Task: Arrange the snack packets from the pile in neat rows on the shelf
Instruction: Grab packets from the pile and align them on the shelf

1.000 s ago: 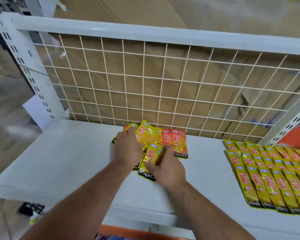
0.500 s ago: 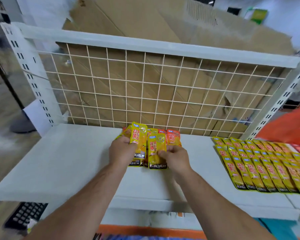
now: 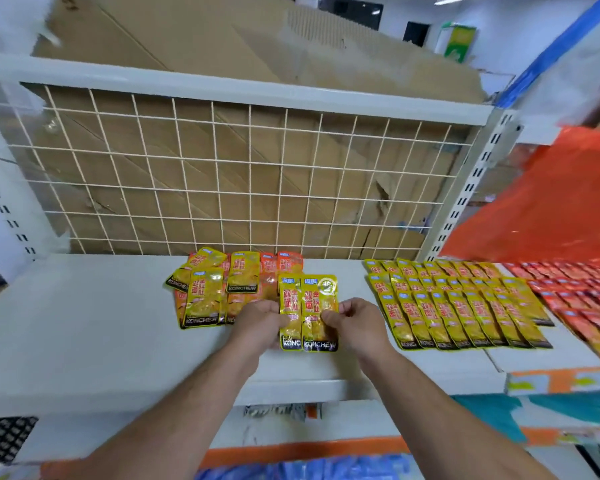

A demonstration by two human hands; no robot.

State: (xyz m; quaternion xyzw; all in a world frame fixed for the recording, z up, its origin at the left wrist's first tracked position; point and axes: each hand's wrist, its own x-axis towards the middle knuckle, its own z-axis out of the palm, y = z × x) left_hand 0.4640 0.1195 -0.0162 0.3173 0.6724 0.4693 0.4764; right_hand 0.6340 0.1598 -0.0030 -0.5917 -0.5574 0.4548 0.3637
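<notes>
Smooth grey shelf [image 3: 84, 334] — left hand [image 3: 257, 320] and right hand [image 3: 355, 322], fingers curled round glossy rectangular packets [image 3: 309, 306]

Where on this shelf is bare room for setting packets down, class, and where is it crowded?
Bare: the shelf's left part, up to the pile; a narrow strip between pile and yellow rows, where left hand and right hand hold two packets. Crowded: the right end, yellow rows beside red rows.

Yellow packets [image 3: 308, 311] held upright; loose pile [image 3: 222, 289] behind.
</notes>
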